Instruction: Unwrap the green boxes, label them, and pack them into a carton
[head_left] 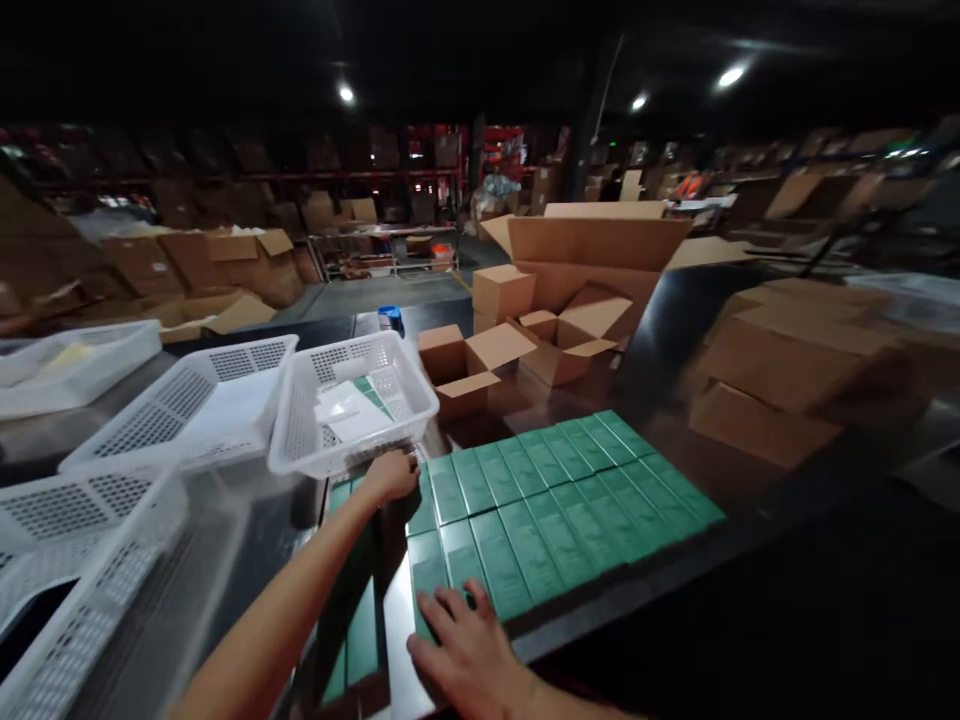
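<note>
1. left hand (391,474) curls its fingers over the far edge of the green boxes (555,505), under the white basket (352,412) at 11 o'clock.
2. right hand (469,652) lies flat, fingers spread, on the boxes' near edge at 6 o'clock.

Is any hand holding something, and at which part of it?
Nothing is clearly held. The left hand touches the white basket at its near rim; the right hand lies flat on the green boxes.

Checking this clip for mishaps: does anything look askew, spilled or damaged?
Nothing stands out. The green boxes lie in tidy rows, the left hand at the white basket, the right hand flat on the nearest boxes.
</note>
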